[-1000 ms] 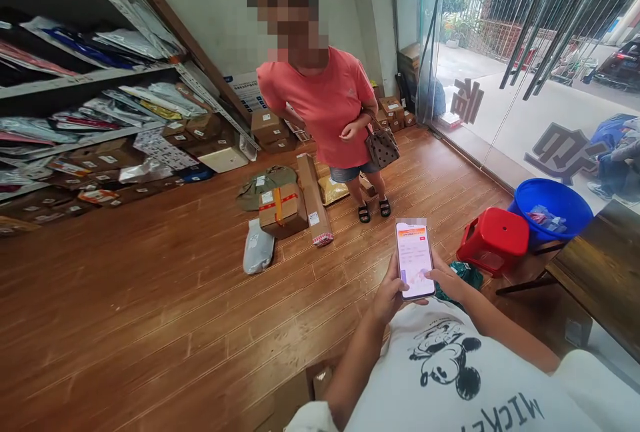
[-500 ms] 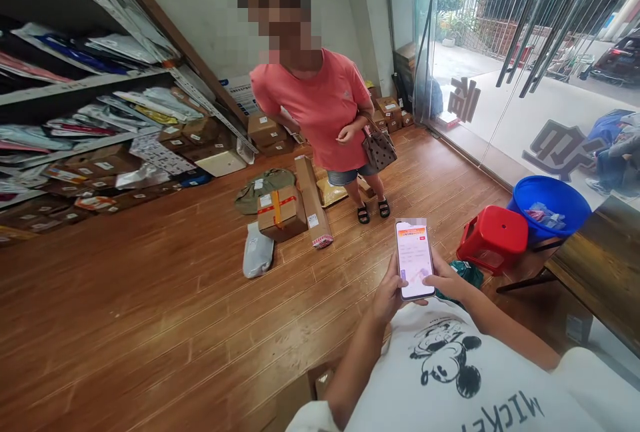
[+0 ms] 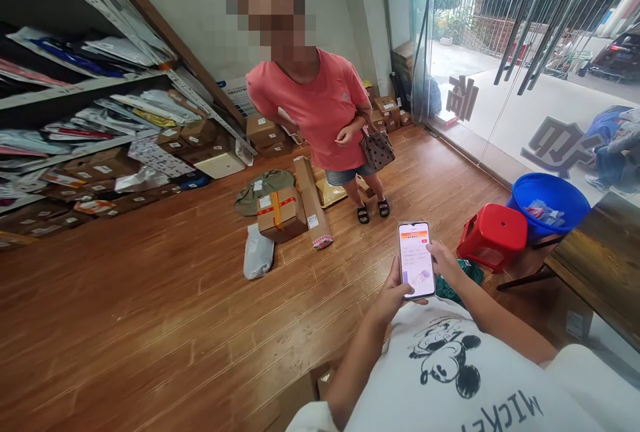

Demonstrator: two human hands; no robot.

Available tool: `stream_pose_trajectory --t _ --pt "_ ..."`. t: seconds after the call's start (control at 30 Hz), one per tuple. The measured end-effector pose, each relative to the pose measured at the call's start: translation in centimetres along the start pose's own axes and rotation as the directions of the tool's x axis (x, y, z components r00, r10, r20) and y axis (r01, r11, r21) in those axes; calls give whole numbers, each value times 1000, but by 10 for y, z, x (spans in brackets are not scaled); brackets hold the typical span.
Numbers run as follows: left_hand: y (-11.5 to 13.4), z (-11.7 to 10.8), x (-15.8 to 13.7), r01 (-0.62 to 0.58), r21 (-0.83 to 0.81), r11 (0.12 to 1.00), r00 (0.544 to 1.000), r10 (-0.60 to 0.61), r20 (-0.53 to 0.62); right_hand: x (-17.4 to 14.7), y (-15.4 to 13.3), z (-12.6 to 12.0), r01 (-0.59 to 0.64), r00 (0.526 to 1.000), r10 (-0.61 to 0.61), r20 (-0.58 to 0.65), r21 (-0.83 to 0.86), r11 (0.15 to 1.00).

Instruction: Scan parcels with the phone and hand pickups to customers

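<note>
phone, screen lit, is held in front of the white shirt, gripped at its lower left by the left hand, thumb laid over the bottom of the screen. at its right edge, higher up, a fingertip of the right hand is seen; whether any grip is kept there cannot be told.

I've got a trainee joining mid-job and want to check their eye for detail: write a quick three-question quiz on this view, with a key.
1. Where does the person's left hand grip the phone?
A) top edge
B) upper right corner
C) lower left side
2. True or false: the red stool stands beside the blue tub.
3. What hangs from the arm of the standing person?

Key
1. C
2. True
3. A spotted handbag
</note>
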State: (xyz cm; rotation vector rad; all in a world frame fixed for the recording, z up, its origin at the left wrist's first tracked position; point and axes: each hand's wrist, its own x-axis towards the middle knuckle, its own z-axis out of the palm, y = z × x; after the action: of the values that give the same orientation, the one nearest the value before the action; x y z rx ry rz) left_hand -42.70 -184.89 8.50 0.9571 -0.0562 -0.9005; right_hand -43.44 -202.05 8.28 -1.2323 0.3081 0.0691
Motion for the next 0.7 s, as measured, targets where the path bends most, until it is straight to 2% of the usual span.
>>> stream_pose_trajectory --t 0.2,0.3,0.4,0.47,0.57,0.7 --pt "-2 -2 1 14 -65 998 1000 -13 21 -1 4 3 58 995 -63 -79 -67 996" --pt "1 2 0 6 -78 997 1000 -6 -4 -11 9 5 236 957 -261 -129 -186 954" --pt "7 8 -2 -18 -85 996 1000 18 -7 -24 18 6 476 834 -545 -91 -382 792" --pt "10 10 -2 -27 -92 995 1000 27 2 -30 23 5 567 768 -641 2 -469 678" --pt "13 12 -2 -16 -95 995 1000 16 3 -35 26 3 619 725 -678 120 -546 565" --pt "15 10 -2 -4 -76 997 1000 4 0 -36 23 2 651 677 -711 189 -605 459"
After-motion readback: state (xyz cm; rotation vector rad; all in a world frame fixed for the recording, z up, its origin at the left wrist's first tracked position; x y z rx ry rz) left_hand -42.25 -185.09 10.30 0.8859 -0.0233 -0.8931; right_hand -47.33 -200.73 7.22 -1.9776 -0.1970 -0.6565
